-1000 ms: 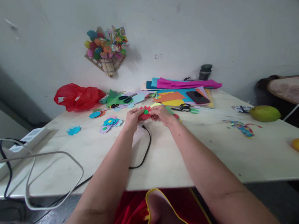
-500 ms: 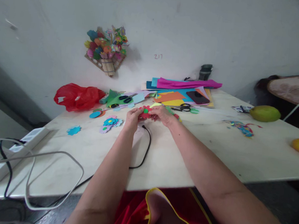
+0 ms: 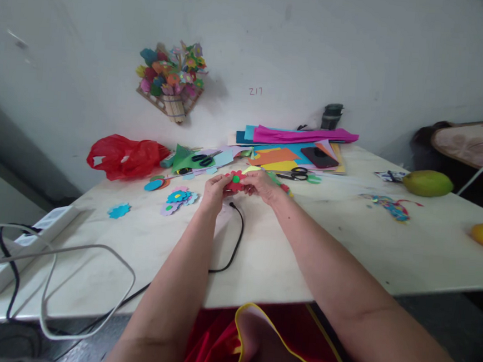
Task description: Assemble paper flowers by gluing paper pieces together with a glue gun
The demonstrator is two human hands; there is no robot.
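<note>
Both my forearms stretch forward over a pale table (image 3: 278, 251), entering from the bottom corners and slanting inward until my hands nearly meet near the middle of the view. Between them is a red paper flower (image 3: 234, 184) with a green round centre, its face turned toward me.

My left hand (image 3: 214, 190) has its digits closed in a pinch on the flower's left edge, the back of the hand partly toward me. My right hand (image 3: 262, 185) pinches the right edge; its wrist bends inward, knuckles up, with lower fingers curled beneath. Neither grip is spread wide; the gap across is just the flower itself. I cannot tell whether the flower touches the tabletop.

Below my hands, a black cable (image 3: 242, 231) curves on the table, its tip near my left wrist. To the left lies a cluster of blue and purple paper flowers (image 3: 177, 197). Black-handled scissors (image 3: 294, 176) lie beyond my right wrist, near coloured paper sheets (image 3: 274, 157).
</note>
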